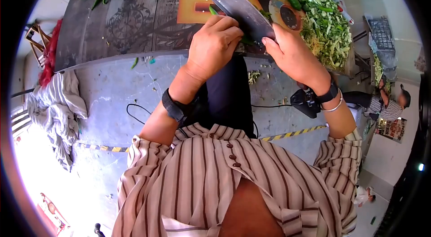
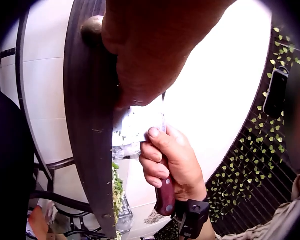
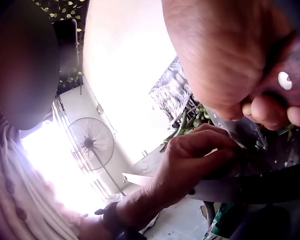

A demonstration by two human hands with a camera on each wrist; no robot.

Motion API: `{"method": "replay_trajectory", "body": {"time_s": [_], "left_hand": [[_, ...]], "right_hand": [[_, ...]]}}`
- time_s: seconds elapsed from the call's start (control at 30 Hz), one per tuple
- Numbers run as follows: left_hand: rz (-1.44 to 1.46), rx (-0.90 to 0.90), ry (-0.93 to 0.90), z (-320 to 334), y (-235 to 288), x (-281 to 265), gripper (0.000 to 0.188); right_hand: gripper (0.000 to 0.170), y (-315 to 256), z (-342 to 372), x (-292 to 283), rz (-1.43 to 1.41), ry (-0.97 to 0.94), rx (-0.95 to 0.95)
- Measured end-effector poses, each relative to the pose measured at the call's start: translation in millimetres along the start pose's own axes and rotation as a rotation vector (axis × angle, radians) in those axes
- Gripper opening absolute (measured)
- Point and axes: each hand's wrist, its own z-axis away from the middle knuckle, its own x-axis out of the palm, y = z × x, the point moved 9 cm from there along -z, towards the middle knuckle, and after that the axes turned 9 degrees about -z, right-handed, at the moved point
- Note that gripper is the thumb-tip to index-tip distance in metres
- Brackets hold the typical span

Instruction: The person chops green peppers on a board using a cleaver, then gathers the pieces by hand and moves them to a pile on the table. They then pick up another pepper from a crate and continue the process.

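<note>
Head view | I watch the right hand (image 1: 298,55) grip a cleaver (image 1: 239,4) | left hand (image 1: 214,45) pinches a green chili (image 1: 213,10) | chopped vegetables (image 1: 330,28) nearby

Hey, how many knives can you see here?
1: the knife in the right hand, its blade beside the left hand. Any under the chopped greens would be hidden.
</note>
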Motion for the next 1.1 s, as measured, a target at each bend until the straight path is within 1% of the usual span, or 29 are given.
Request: {"method": "replay_trajectory", "body": {"time_s": [0.1,0.17,0.2,0.27,0.3,0.33,0.4,0.43,0.53,0.57,0.6,0.67,0.7,0.77,0.9,0.93,1.0,1.03,1.1], "left_hand": [[0.008,-0.015,-0.024,1.0,-1.3,1.3,0.012],[0.007,-0.014,-0.032,-0.6,-1.0,2.9,0.011],[0.004,-0.021,-0.049,0.3,-1.7,4.7,0.011],[-0.010,-0.025,-0.056,0.0,-3.9,5.0,0.010],[-0.005,-0.025,-0.044,0.3,-3.3,4.3,0.010],[0.004,-0.025,-0.032,0.4,-2.6,3.9,0.010],[0.009,-0.034,-0.024,-0.3,-2.6,3.6,0.011],[-0.001,-0.036,-0.036,-0.2,-2.8,4.3,0.011],[0.004,-0.055,-0.053,2.0,-1.8,5.3,0.012],[0.010,-0.057,-0.044,0.5,-2.7,4.0,0.012],[0.010,-0.053,-0.042,0.3,-3.1,5.1,0.012],[-0.004,-0.052,-0.002,2.0,-4.0,5.5,0.013],[-0.004,-0.058,0.000,1.8,-4.5,5.1,0.013],[0.006,-0.017,0.024,0.5,-1.2,1.9,0.013],[-0.002,-0.035,0.015,0.3,-0.8,2.6,0.014],[-0.009,-0.052,0.004,0.8,-0.5,2.8,0.011],[-0.017,-0.070,-0.009,1.3,-1.5,3.0,0.008],[-0.015,-0.073,-0.025,1.4,-2.1,3.8,0.008],[-0.011,-0.074,-0.043,1.3,-2.9,4.1,0.008]], "right_hand": [[0.029,-6.4,-10.8,7.1,0.050,-0.028,-0.024],[0.029,-17.5,-24.2,8.5,0.127,0.029,-0.129],[0.029,-17.2,-27.3,8.0,0.126,0.033,-0.132],[0.029,-12.4,-35.7,8.9,0.044,0.021,-0.080],[0.028,-6.3,-35.0,4.3,0.044,0.050,-0.041],[0.028,-2.5,-32.7,3.3,0.049,0.050,-0.045],[0.028,8.6,-27.9,-9.1,-0.031,0.131,-0.009],[0.027,16.6,-24.1,-12.5,-0.074,0.116,0.070],[0.026,2.2,-9.6,-22.0,-0.064,0.142,0.035],[0.025,1.4,-4.9,-18.8,-0.055,0.110,0.074],[0.025,-0.8,-0.7,-17.4,-0.054,0.114,0.072],[0.025,-10.1,5.4,-11.4,-0.036,0.084,-0.005],[0.026,-4.3,7.1,-7.2,-0.077,0.046,0.072],[0.026,-1.1,9.6,-4.1,-0.057,0.033,0.085],[0.027,-2.3,12.5,0.4,-0.032,0.025,0.090],[0.027,-0.8,12.2,0.8,-0.030,0.026,0.089],[0.028,-2.8,11.5,2.2,-0.025,0.038,0.030],[0.028,-4.6,10.4,1.4,-0.026,0.038,0.032],[0.029,-8.2,7.8,2.2,0.043,-0.016,0.056]]}}
